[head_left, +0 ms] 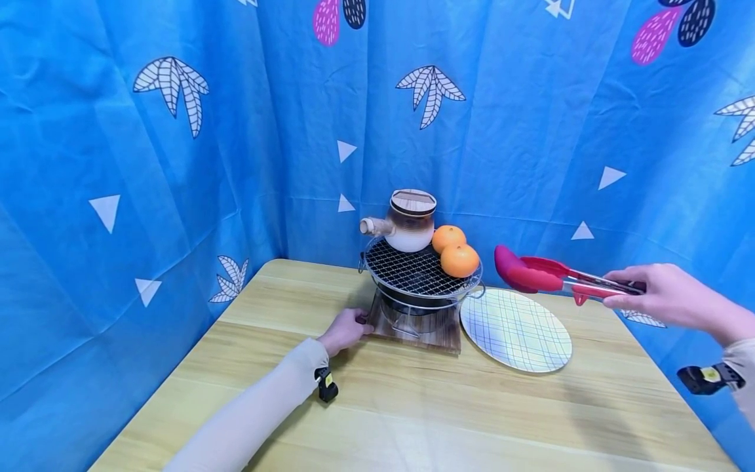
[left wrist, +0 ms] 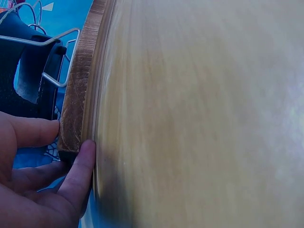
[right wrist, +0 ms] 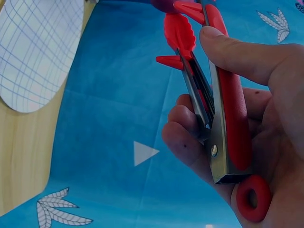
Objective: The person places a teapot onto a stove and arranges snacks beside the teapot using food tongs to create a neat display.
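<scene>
My right hand [head_left: 666, 295] grips red-and-steel tongs [head_left: 542, 280], raised above the table to the right of the grill. Between the tongs' heads is a purple, rounded thing [head_left: 507, 262]; its kind is unclear. At the left front corner of a dark wooden board [head_left: 439, 338], my left hand [head_left: 345, 330] pinches the edge, its thumb on top in the left wrist view. On that board stands a small black stove with a round wire grill [head_left: 404, 274]. Two orange round fruits [head_left: 460, 261] and a lidded clay teapot [head_left: 409, 233] sit on the mesh.
A white plate [head_left: 522, 334] with a blue check pattern lies on the light wooden table [head_left: 413, 413], just right of the stove. Blue patterned curtains [head_left: 507, 131] hang behind the table and along both sides.
</scene>
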Demonstrator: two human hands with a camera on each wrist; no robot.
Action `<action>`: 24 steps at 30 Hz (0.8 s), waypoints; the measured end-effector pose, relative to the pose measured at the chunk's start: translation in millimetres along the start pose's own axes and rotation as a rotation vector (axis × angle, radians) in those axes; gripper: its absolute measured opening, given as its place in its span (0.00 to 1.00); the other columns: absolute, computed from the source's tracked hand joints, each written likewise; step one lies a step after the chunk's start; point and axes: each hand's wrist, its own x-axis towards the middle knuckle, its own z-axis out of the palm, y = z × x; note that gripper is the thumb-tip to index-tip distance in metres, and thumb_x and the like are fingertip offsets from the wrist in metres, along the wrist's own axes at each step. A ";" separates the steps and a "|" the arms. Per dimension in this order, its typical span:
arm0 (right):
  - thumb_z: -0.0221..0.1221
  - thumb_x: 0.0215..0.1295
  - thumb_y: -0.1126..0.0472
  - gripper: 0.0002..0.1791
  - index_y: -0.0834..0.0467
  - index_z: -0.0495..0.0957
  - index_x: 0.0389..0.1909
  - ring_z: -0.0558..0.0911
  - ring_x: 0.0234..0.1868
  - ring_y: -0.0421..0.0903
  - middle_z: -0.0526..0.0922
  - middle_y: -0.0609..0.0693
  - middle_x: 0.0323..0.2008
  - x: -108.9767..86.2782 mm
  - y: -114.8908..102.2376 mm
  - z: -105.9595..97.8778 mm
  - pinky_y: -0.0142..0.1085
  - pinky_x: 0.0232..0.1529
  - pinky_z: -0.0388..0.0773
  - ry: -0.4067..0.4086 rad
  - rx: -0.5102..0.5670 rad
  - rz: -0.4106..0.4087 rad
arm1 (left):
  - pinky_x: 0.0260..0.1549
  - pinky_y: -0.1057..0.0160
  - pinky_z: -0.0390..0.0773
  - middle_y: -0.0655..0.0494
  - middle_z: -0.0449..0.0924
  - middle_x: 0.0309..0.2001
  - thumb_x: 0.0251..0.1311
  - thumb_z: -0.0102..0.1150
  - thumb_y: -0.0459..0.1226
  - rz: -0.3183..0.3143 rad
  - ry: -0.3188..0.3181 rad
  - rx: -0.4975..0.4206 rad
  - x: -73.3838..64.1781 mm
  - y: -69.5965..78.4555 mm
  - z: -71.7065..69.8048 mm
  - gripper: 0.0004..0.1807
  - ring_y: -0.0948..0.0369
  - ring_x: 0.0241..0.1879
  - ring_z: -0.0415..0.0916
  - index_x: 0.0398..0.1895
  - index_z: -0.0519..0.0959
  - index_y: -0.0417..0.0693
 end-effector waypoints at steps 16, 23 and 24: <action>0.69 0.61 0.46 0.39 0.72 0.73 0.61 0.71 0.29 0.43 0.82 0.52 0.34 -5.0 -14.8 -14.8 0.32 0.17 0.68 0.069 -0.029 -0.045 | 0.50 0.55 0.84 0.35 0.79 0.57 0.60 0.65 0.31 0.007 0.008 0.025 2.1 -5.7 -1.5 0.30 0.51 0.47 0.83 0.65 0.71 0.30; 0.70 0.61 0.47 0.38 0.71 0.74 0.61 0.72 0.31 0.44 0.83 0.53 0.36 -4.2 -25.8 -24.1 0.32 0.19 0.70 0.080 -0.045 -0.061 | 0.54 0.52 0.81 0.37 0.80 0.57 0.59 0.66 0.32 0.024 0.028 0.061 0.4 -1.7 -0.5 0.28 0.49 0.50 0.81 0.62 0.74 0.31; 0.70 0.61 0.46 0.38 0.71 0.74 0.61 0.72 0.32 0.45 0.83 0.53 0.36 -3.9 -27.2 -26.2 0.32 0.19 0.70 0.078 -0.048 -0.059 | 0.54 0.52 0.81 0.37 0.80 0.56 0.59 0.66 0.32 0.031 0.026 0.065 0.3 -0.5 0.0 0.27 0.49 0.50 0.81 0.62 0.74 0.31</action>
